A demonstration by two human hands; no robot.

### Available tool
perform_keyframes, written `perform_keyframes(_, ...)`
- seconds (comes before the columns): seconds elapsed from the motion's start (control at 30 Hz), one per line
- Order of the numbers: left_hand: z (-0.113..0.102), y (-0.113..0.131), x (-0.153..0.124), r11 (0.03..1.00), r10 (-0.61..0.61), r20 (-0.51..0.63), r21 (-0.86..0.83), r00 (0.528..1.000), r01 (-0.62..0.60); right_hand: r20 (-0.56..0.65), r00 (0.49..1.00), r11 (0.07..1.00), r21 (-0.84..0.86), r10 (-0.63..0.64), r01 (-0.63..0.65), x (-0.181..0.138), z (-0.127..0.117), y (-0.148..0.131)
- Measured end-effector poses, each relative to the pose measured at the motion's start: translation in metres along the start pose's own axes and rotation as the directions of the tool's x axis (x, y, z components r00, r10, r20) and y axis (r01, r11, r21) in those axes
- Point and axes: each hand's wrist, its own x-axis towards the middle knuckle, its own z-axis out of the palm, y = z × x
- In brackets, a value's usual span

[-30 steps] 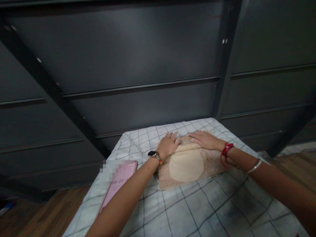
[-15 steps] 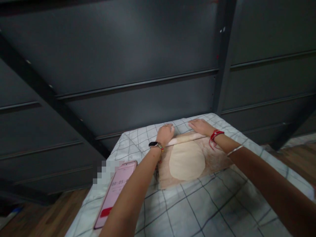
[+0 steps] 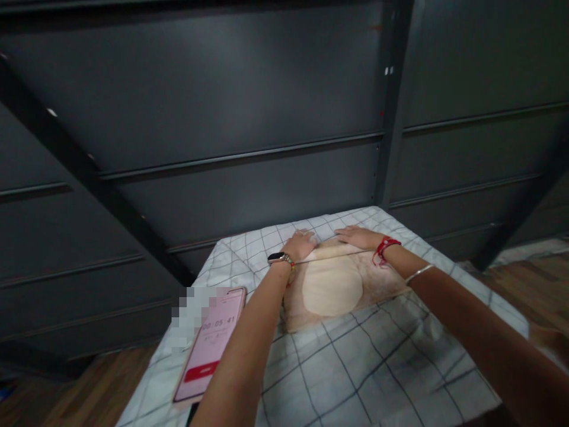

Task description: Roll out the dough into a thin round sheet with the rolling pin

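Observation:
A flat round of pale dough [image 3: 332,287] lies on a floured brown board [image 3: 382,283] set on a checked cloth. At the dough's far edge a thin wooden rolling pin [image 3: 331,253] lies crosswise. My left hand [image 3: 301,244], with a watch on the wrist, presses flat on the pin's left end, fingers stretched out. On the pin's right end rests my right hand [image 3: 358,236], also flat, with red thread and a bangle on the wrist.
A pink phone [image 3: 210,343] showing a timer lies on the checked cloth [image 3: 355,379] to my left, near the table's edge. A dark panelled wall [image 3: 249,118] stands right behind the table. Wooden floor shows on both sides.
Both hands have pushed the rolling pin away from me, from over the dough to its far edge. More of the dough is uncovered now.

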Motion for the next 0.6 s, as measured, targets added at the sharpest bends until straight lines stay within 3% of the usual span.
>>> perform_keyframes(0.1, -0.002, 0.007, -0.016, 0.998, 0.058, -0.053, 0.008, 0.997, -0.058, -0.039, 0.998, 0.999, -0.021, 0.041, -0.042, -0.01, 0.0, -0.007)
perform_keyframes(0.27, -0.002, 0.018, -0.038, 0.988, 0.149, -0.092, 0.051, 0.985, -0.145, -0.166, 0.985, 0.997, -0.069, -0.053, 0.042, -0.02, -0.004, -0.022)
perform_keyframes(0.43, 0.002, 0.019, -0.035, 0.991, 0.123, -0.153, 0.071, 0.981, -0.114, -0.168, 0.985, 0.999, -0.03, -0.031, 0.026, -0.019, -0.009, -0.03)
perform_keyframes(0.6, 0.002, 0.016, -0.025, 0.994, 0.105, -0.139, 0.054, 0.985, -0.099, -0.156, 0.988, 1.0, -0.017, 0.003, -0.006, -0.013, -0.008, -0.026)
